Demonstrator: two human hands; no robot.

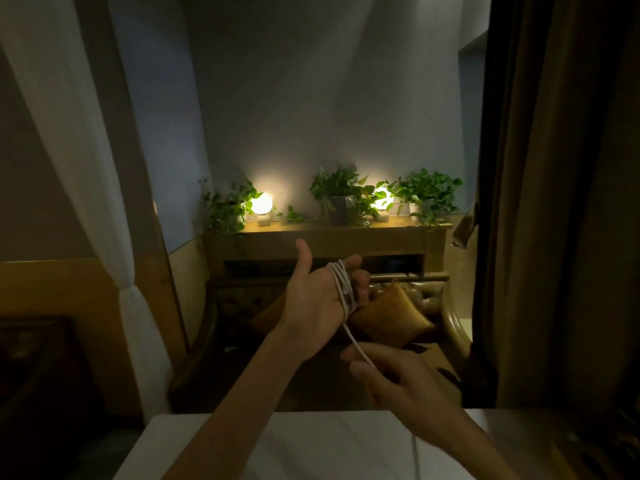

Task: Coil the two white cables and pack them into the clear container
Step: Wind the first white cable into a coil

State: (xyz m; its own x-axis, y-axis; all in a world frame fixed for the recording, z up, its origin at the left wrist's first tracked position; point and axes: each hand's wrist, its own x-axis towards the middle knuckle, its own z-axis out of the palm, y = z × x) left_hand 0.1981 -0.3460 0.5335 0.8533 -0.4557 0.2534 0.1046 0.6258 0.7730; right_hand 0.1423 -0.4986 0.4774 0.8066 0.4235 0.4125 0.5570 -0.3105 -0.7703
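Note:
My left hand [317, 297] is raised palm toward me, thumb up, with a white cable [343, 287] wound in several loops around its fingers. One strand runs down from the loops to my right hand [391, 374], which pinches it between thumb and fingers just below the left hand. More of the same cable hangs below my right wrist and lies on the white table [311, 445]. The second cable and the clear container are out of view.
Beyond the table stands a dark sofa with a gold cushion [391, 317]. Behind it a wooden shelf [325, 237] carries two glowing lamps and potted plants. White curtain [86, 168] at left, brown curtain [554, 202] at right.

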